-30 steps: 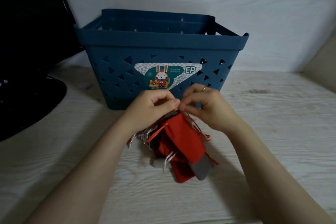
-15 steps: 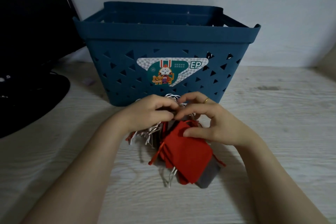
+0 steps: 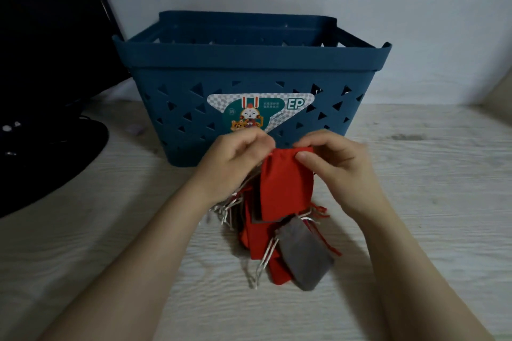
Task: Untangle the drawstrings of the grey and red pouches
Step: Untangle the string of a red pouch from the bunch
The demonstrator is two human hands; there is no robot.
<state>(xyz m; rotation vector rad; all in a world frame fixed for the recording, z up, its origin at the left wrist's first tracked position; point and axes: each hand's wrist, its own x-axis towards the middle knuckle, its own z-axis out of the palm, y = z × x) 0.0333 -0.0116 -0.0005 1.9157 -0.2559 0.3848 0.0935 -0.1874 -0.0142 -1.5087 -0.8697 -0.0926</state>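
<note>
A bundle of red and grey pouches hangs from my hands just in front of the blue basket. My right hand (image 3: 331,159) pinches the top edge of the front red pouch (image 3: 286,185). At the left top corner of that pouch, my left hand (image 3: 235,159) grips the bundle with curled fingers. A grey pouch (image 3: 303,255) dangles lowest, over another red pouch (image 3: 256,241). White drawstrings (image 3: 263,260) and red drawstrings (image 3: 318,212) trail from the tangle. What my left fingers hold exactly is hidden.
A blue plastic basket (image 3: 249,63) with triangular holes and a label stands right behind my hands on the pale wooden table (image 3: 429,202). A black monitor base (image 3: 50,152) sits at the left. A white wall closes the back.
Both hands have lifted the bundle. The front red pouch now hangs flat and upright from my fingers, and the grey pouch has swung out below it.
</note>
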